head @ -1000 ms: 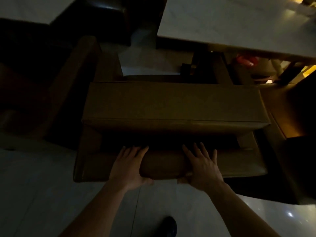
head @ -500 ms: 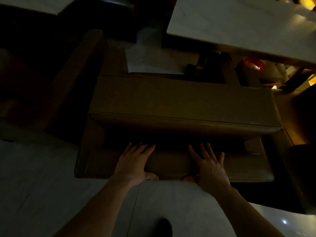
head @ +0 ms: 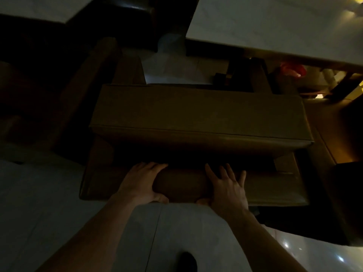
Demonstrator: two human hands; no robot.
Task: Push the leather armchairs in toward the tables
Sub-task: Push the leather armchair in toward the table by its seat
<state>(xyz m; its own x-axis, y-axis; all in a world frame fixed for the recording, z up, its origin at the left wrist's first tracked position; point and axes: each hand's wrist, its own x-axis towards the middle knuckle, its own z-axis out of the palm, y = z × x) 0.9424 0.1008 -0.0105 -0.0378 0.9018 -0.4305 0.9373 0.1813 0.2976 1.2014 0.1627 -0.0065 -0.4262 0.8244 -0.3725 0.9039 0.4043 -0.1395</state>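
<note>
Since a second ago the brown leather armchair has slid a little closer to the pale marble-topped table, and both hands have kept their places on its padded back rail. On the left side a second, darker brown armchair stands angled beside it, not yet dealt with. At the back rail the left hand lies palm-down with fingers curled over the top edge and thumb tucked beneath, a loose wrap rather than a clamp; just beside it the right hand does the same, fingers spread wider. Ahead to the right, the table's edge overhangs the chair's front, with the dark table base close to the seat. To do this well, I judge, push evenly through both palms so the chair runs straight, and ease off before the arms meet the base
</note>
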